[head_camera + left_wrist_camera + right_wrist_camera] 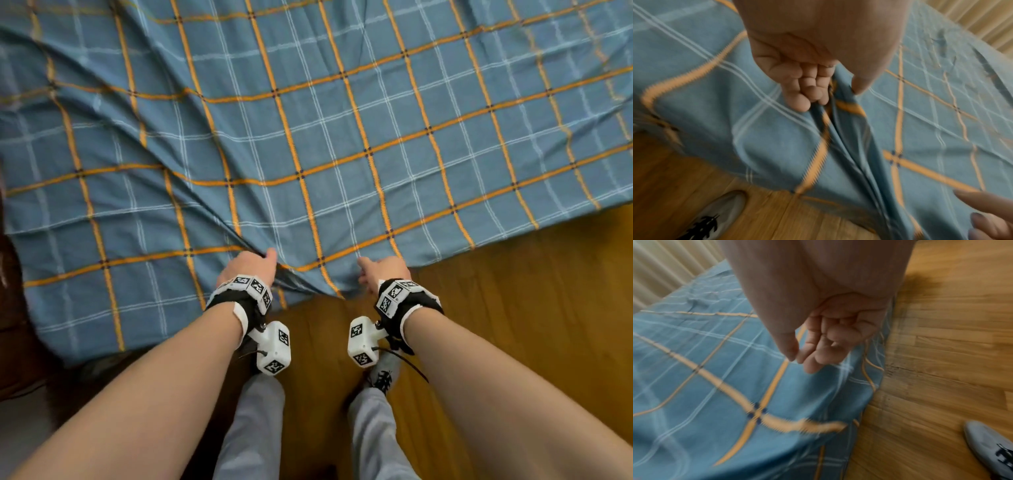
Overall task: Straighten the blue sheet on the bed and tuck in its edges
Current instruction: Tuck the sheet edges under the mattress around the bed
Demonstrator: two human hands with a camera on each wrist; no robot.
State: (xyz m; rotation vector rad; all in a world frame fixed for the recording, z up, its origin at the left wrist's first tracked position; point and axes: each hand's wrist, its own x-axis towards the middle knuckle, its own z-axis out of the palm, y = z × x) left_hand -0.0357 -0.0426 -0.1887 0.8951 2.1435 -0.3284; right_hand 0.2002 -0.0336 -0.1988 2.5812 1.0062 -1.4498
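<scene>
The blue sheet [308, 137], checked with orange and white lines, covers the bed and hangs over the near edge. It lies fairly flat on the right and runs in long creases on the left toward my left hand [255, 265]. In the left wrist view that hand [836, 94] pinches a bunched fold of the sheet [849, 129] between thumb and curled fingers. My right hand [380, 270] hovers at the sheet's near edge. Its fingers [813, 363] are loosely curled and the thumb tip is close to the forefinger. No cloth shows between them.
A wooden floor [513, 308] runs along the bed's near side. My legs in grey trousers and a grey shoe [986, 451] stand on it. Dark furniture [13, 325] sits at the left edge. A beige curtain [663, 264] hangs beyond the bed.
</scene>
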